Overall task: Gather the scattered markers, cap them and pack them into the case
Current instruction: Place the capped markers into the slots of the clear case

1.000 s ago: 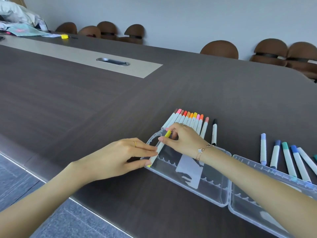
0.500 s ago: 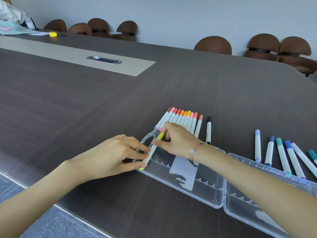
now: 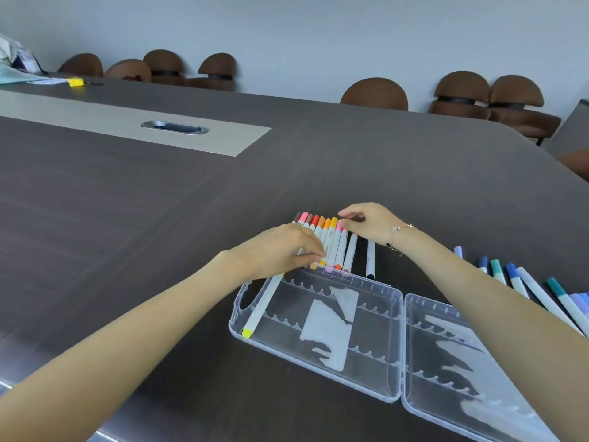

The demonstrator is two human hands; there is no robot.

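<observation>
A clear plastic case [image 3: 376,390] lies open flat on the dark table. A yellow-capped marker [image 3: 263,306] lies alone in its leftmost slot. Just behind the case sits a row of warm-coloured capped markers [image 3: 331,240], then a black-capped marker [image 3: 370,260] to their right. My left hand [image 3: 283,250] pinches the near ends of markers in that row. My right hand [image 3: 366,221] pinches the far end of the pink marker [image 3: 341,225]. Blue and green markers [image 3: 516,282] lie to the right, partly behind my right forearm.
Brown chairs [image 3: 374,94] line the far wall. A metal cable slot [image 3: 174,127] sits in the pale centre strip of the table. A small yellow object [image 3: 76,82] and a bag lie at the far left. The table's near edge runs bottom left.
Both hands have let go of the yellow marker, which now lies in the case. They moved back to the row of warm-coloured markers behind it.
</observation>
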